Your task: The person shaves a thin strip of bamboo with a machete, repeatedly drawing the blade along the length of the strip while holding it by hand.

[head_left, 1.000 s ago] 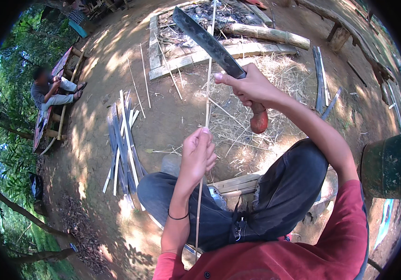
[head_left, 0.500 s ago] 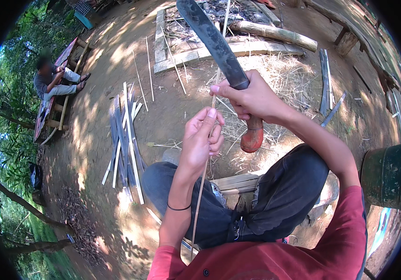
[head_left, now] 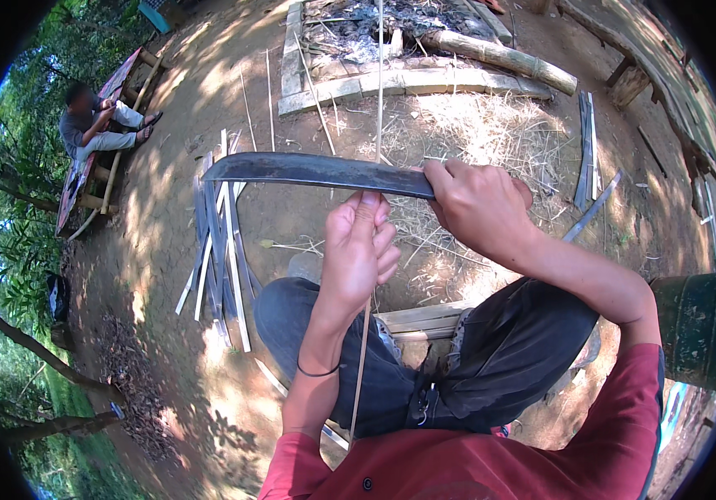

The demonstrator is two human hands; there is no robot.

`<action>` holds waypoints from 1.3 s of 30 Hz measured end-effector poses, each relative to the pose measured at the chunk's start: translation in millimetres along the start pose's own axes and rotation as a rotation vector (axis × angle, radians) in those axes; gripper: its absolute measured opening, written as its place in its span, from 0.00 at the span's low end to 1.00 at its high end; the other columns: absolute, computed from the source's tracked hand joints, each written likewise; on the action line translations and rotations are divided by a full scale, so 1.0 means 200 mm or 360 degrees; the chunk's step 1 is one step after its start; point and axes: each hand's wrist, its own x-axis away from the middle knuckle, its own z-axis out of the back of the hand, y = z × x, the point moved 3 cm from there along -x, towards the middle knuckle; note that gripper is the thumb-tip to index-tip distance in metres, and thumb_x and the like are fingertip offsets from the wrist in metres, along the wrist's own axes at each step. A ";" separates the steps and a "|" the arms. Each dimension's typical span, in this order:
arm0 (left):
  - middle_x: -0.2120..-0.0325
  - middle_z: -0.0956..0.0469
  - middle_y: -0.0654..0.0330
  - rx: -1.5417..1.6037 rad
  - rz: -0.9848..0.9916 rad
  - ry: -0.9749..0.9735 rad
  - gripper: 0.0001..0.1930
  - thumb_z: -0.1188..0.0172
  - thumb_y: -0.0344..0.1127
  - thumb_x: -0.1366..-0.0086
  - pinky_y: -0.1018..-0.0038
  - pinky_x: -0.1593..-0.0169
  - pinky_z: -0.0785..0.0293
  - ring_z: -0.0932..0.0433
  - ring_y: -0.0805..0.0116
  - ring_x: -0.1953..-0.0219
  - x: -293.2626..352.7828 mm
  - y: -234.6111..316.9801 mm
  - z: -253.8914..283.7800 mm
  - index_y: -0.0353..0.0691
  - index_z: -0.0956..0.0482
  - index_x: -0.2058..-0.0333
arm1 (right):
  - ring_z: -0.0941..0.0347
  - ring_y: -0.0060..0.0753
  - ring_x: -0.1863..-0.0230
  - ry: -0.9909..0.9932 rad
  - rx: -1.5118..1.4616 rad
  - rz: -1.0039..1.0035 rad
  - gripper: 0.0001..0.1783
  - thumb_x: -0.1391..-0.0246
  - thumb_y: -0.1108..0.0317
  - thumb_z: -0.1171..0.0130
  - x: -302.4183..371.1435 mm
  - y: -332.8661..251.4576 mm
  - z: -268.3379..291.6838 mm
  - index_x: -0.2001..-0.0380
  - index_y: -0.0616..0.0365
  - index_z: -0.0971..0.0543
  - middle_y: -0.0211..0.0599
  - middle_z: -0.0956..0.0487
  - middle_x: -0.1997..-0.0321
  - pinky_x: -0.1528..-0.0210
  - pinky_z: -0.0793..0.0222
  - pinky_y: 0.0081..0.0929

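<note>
Pale and slender, the long strip (head_left: 361, 367) runs from your lap through your left hand (head_left: 360, 242) and on toward the far side. That hand pinches it, thumb laid along it and fingers curled in. Your right hand (head_left: 481, 207) is wrapped around the handle of a machete (head_left: 316, 172), whose dark, worn blade lies crosswise over the strip just beyond your left thumb, its tip pointing left. You cannot tell from here whether the edge touches the strip.

Beneath your work is bare brown earth (head_left: 166, 225), dappled with sun and shade. Dark and pale split lengths (head_left: 224, 242) lie in a loose, crossing pile to the left, past your knee. Dry shavings (head_left: 491, 125) are scattered over the ground ahead and slightly right. Farther off, a low brick border (head_left: 424, 82) frames grey ash and charred bits (head_left: 349, 37), with a thick bamboo pole (head_left: 503, 58) resting across its right part.

More dark strips (head_left: 583, 154) lie on the right, and a green drum (head_left: 695, 329) stands nearer on that side. At far left, another person (head_left: 91, 129) sits on a low bench (head_left: 116, 83), with leafy greenery (head_left: 8, 208) behind. A rough wooden rail (head_left: 649, 83) runs along the far right.
</note>
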 end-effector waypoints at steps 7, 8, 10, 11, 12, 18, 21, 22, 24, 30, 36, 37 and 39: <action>0.89 0.52 0.75 -0.0010 0.0055 0.0041 0.17 0.60 0.50 0.26 0.82 0.87 0.64 0.58 0.86 0.91 -0.02 0.00 0.02 0.47 0.40 0.73 | 0.23 0.44 0.84 0.0052 0.0171 0.0019 0.11 0.41 0.70 0.51 -0.04 0.06 -0.07 0.76 0.64 0.31 0.45 0.26 0.82 0.86 0.29 0.37; 0.89 0.52 0.75 -0.0019 0.0062 0.0048 0.17 0.60 0.49 0.26 0.82 0.88 0.64 0.58 0.86 0.91 -0.02 0.00 0.03 0.47 0.40 0.73 | 0.24 0.43 0.85 0.0062 0.0193 0.0024 0.11 0.40 0.70 0.52 -0.04 0.06 -0.08 0.75 0.65 0.30 0.45 0.25 0.82 0.86 0.29 0.37; 0.89 0.53 0.75 -0.0055 0.0048 0.0058 0.17 0.60 0.49 0.26 0.82 0.88 0.64 0.58 0.86 0.91 -0.02 0.00 0.03 0.47 0.40 0.73 | 0.24 0.42 0.85 0.0079 0.0236 0.0045 0.12 0.38 0.69 0.53 -0.04 0.06 -0.09 0.74 0.66 0.29 0.46 0.25 0.82 0.86 0.29 0.36; 0.90 0.53 0.75 -0.0073 0.0040 0.0066 0.17 0.60 0.49 0.26 0.82 0.88 0.64 0.58 0.86 0.91 -0.01 0.00 0.04 0.47 0.40 0.73 | 0.25 0.41 0.85 0.0029 0.0231 -0.0094 0.13 0.38 0.69 0.54 -0.06 0.10 -0.10 0.73 0.67 0.28 0.46 0.25 0.83 0.86 0.30 0.36; 0.90 0.53 0.75 -0.0049 0.0124 0.0052 0.17 0.60 0.50 0.26 0.82 0.88 0.63 0.57 0.85 0.91 0.01 -0.03 0.06 0.47 0.40 0.73 | 0.25 0.41 0.85 -0.0021 0.0213 -0.0235 0.13 0.37 0.69 0.55 -0.10 0.20 -0.13 0.72 0.68 0.27 0.46 0.25 0.83 0.86 0.30 0.35; 0.90 0.52 0.75 0.0042 0.0220 -0.0127 0.18 0.59 0.50 0.26 0.83 0.88 0.61 0.57 0.86 0.91 0.10 -0.06 0.07 0.47 0.40 0.74 | 0.26 0.54 0.82 0.0409 0.0101 -0.0855 0.20 0.40 0.64 0.50 -0.08 0.73 -0.05 0.78 0.71 0.21 0.56 0.26 0.85 0.77 0.32 0.44; 0.90 0.52 0.75 -0.0035 0.0200 -0.0097 0.18 0.59 0.49 0.26 0.83 0.88 0.61 0.57 0.86 0.91 0.09 -0.06 0.07 0.46 0.39 0.74 | 0.29 0.53 0.86 0.0288 -0.0177 -0.0873 0.20 0.40 0.65 0.48 -0.07 0.54 0.02 0.79 0.71 0.21 0.57 0.28 0.87 0.77 0.33 0.44; 0.90 0.52 0.75 -0.0042 0.0160 -0.0093 0.18 0.59 0.49 0.26 0.83 0.88 0.61 0.57 0.86 0.91 0.08 -0.06 0.08 0.46 0.39 0.74 | 0.30 0.52 0.87 0.0306 -0.0198 -0.0796 0.21 0.40 0.64 0.49 -0.09 0.50 0.04 0.79 0.72 0.21 0.56 0.29 0.88 0.78 0.34 0.43; 0.90 0.52 0.75 -0.0031 0.0095 -0.0109 0.18 0.59 0.49 0.26 0.83 0.87 0.61 0.57 0.86 0.91 0.08 -0.05 0.07 0.45 0.39 0.74 | 0.31 0.52 0.88 0.0340 -0.0393 -0.0798 0.21 0.39 0.65 0.50 -0.10 0.39 0.09 0.79 0.72 0.22 0.56 0.29 0.89 0.78 0.34 0.43; 0.89 0.53 0.75 -0.0020 -0.0030 -0.0140 0.18 0.59 0.46 0.26 0.82 0.87 0.60 0.56 0.86 0.90 0.08 -0.04 0.03 0.42 0.36 0.72 | 0.35 0.23 0.89 0.0130 -0.0810 -0.1150 0.24 0.39 0.55 0.46 -0.04 0.49 0.09 0.80 0.65 0.22 0.31 0.33 0.90 0.84 0.40 0.29; 0.89 0.53 0.74 0.0046 0.0094 -0.0236 0.18 0.61 0.45 0.25 0.82 0.86 0.59 0.56 0.85 0.89 0.12 -0.05 0.01 0.39 0.35 0.71 | 0.51 0.09 0.89 0.0016 -0.2012 -0.1490 0.20 0.37 0.53 0.48 -0.02 0.43 0.10 0.67 0.63 0.23 0.14 0.46 0.87 0.88 0.51 0.16; 0.89 0.52 0.74 0.0046 0.0121 -0.0238 0.18 0.61 0.45 0.25 0.82 0.86 0.59 0.56 0.85 0.89 0.12 -0.05 0.00 0.39 0.35 0.72 | 0.51 0.10 0.89 0.0088 -0.2083 -0.1469 0.20 0.37 0.53 0.48 -0.02 0.40 0.11 0.67 0.64 0.23 0.14 0.46 0.87 0.88 0.51 0.16; 0.88 0.52 0.74 0.0049 0.0144 -0.0227 0.18 0.62 0.45 0.25 0.82 0.86 0.59 0.56 0.85 0.89 0.13 -0.06 -0.01 0.39 0.35 0.72 | 0.50 0.10 0.90 0.0221 -0.2073 -0.1404 0.22 0.36 0.53 0.49 -0.02 0.36 0.13 0.68 0.65 0.23 0.15 0.45 0.88 0.89 0.51 0.16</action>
